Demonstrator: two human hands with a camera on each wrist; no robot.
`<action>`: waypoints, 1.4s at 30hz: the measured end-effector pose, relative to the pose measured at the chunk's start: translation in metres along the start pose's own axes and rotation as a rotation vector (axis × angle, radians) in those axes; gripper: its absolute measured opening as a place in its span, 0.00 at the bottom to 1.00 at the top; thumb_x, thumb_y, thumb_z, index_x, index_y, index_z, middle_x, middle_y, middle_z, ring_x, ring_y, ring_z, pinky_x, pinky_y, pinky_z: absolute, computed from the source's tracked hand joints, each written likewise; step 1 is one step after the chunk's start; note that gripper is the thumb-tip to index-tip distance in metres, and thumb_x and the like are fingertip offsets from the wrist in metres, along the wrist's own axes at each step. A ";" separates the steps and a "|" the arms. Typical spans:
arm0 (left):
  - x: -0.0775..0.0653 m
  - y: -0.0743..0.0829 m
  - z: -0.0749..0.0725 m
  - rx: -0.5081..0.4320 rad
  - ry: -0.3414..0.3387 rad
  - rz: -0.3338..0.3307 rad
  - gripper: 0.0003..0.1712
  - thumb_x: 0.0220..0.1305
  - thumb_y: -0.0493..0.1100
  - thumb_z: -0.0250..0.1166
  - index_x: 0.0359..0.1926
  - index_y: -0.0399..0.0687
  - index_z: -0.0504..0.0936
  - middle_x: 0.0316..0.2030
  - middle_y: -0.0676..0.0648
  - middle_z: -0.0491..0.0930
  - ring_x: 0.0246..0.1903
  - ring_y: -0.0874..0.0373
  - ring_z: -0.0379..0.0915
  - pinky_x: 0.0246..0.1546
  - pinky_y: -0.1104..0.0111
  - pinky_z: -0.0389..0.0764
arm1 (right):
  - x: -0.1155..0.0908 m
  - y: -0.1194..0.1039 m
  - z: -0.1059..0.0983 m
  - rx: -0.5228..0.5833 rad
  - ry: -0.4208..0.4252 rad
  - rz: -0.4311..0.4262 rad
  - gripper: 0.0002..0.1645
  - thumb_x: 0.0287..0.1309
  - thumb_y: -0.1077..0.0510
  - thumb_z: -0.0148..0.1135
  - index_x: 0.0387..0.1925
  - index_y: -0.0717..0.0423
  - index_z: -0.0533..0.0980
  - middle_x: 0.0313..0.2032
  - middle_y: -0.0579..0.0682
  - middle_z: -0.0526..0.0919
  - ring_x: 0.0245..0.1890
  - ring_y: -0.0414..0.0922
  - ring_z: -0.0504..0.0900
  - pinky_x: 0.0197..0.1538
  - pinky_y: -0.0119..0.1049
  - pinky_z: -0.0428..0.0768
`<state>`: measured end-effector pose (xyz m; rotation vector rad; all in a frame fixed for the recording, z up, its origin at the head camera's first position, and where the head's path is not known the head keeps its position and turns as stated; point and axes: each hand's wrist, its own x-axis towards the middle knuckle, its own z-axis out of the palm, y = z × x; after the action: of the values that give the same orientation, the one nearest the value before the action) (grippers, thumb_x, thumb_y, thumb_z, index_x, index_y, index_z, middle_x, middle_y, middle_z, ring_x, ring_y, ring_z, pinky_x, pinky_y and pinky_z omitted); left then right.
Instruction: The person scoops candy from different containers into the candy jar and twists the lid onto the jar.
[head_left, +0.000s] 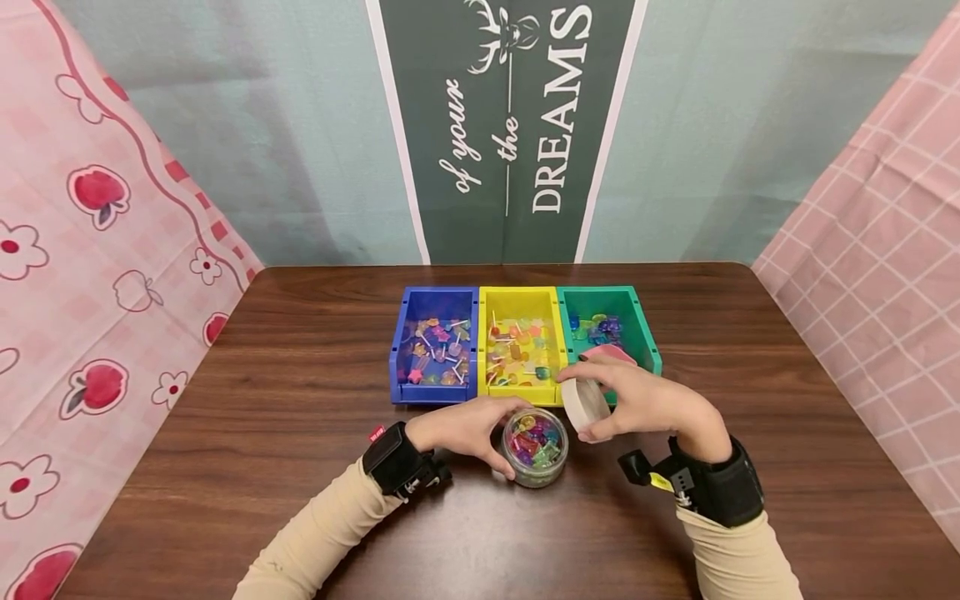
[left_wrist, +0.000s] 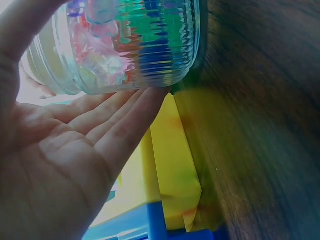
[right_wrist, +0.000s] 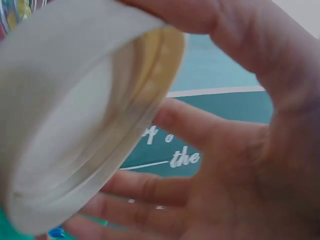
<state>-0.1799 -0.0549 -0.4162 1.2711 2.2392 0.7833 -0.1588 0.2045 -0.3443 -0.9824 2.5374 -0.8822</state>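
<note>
A clear round jar [head_left: 536, 478] full of colourful translucent charms stands uncovered on the table, in front of the yellow bin. My left hand [head_left: 468, 427] grips it from the left, thumb at the near side and fingers round the far side. In the left wrist view the ridged jar wall [left_wrist: 135, 45] lies along my fingers. Just right of the jar, my right hand [head_left: 651, 402] holds a white screw lid [head_left: 585, 405] by its rim, tilted on edge. The right wrist view shows the lid's hollow inside [right_wrist: 75, 130].
Behind the jar, blue [head_left: 435, 395], yellow [head_left: 522, 395] and green [head_left: 643, 342] bins stand side by side, holding small charms; several in the blue and yellow ones are lollipop-shaped. A pink flat piece [head_left: 609, 353] shows at the green bin's front. Brown wooden table [head_left: 300, 400] surrounds them.
</note>
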 end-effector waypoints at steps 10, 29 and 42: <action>0.000 0.000 0.000 -0.016 0.000 0.003 0.48 0.41 0.52 0.76 0.62 0.38 0.65 0.56 0.45 0.75 0.53 0.62 0.70 0.58 0.68 0.72 | 0.006 0.023 0.002 0.212 0.026 -0.173 0.36 0.43 0.58 0.72 0.55 0.59 0.67 0.48 0.61 0.74 0.47 0.46 0.71 0.47 0.57 0.79; -0.001 -0.008 0.002 -0.028 0.027 0.075 0.48 0.42 0.50 0.75 0.64 0.42 0.63 0.57 0.46 0.74 0.55 0.63 0.68 0.59 0.68 0.72 | 0.026 0.027 0.024 0.430 0.017 -0.254 0.30 0.42 0.59 0.73 0.44 0.61 0.65 0.46 0.59 0.76 0.47 0.45 0.75 0.48 0.44 0.80; -0.002 -0.008 0.002 -0.072 0.020 0.073 0.45 0.43 0.48 0.75 0.62 0.42 0.65 0.55 0.47 0.76 0.52 0.64 0.69 0.57 0.68 0.74 | 0.026 0.013 0.029 0.277 -0.060 -0.215 0.39 0.38 0.54 0.76 0.51 0.61 0.66 0.49 0.55 0.74 0.51 0.50 0.70 0.50 0.56 0.75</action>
<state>-0.1830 -0.0595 -0.4225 1.3227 2.1700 0.8992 -0.1708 0.1816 -0.3761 -1.1830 2.2112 -1.2055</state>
